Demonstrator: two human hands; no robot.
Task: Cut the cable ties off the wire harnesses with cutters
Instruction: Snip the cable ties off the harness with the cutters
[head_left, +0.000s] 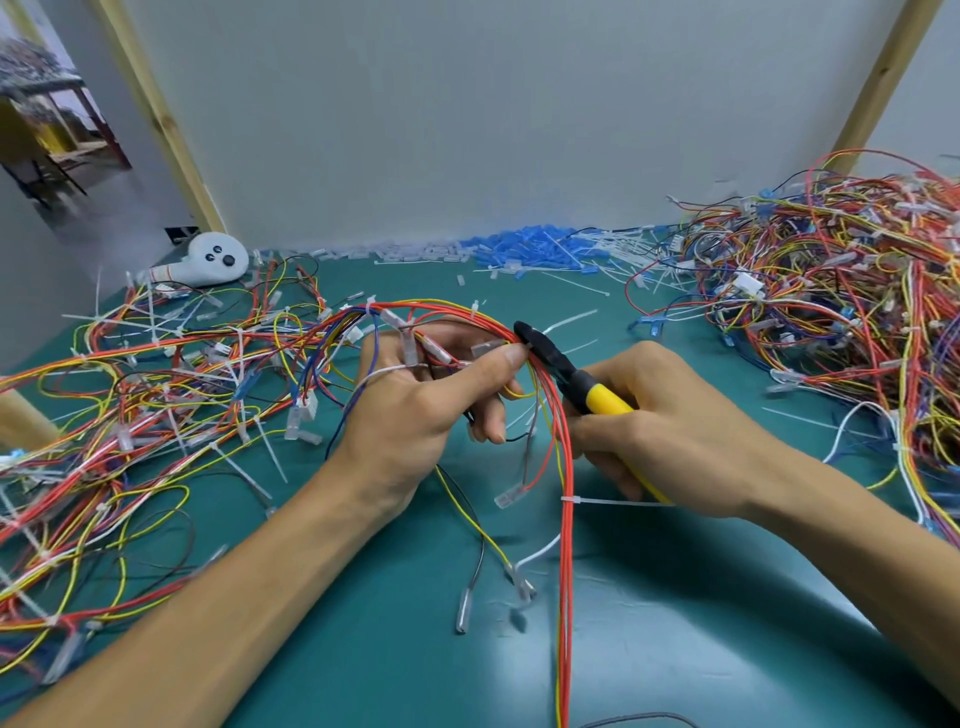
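My left hand (415, 395) grips a wire harness (567, 545) of red, yellow and blue wires above the green table, thumb and fingers pinching the bundle near its bend. My right hand (670, 431) holds cutters (566, 371) with yellow handles and a black head. The black jaws sit against the red wires right beside my left thumb tip. A white cable tie (613, 502) wraps the red wires lower down, its tail pointing right under my right hand. Another white tie (475, 307) sits on the bundle's arch.
A tangled heap of harnesses (841, 301) fills the right side and another heap (145, 395) spreads over the left. Cut white ties and blue connectors (524, 252) lie along the back wall. A white round device (215, 258) rests at the back left. Green mat (701, 639) shows near me.
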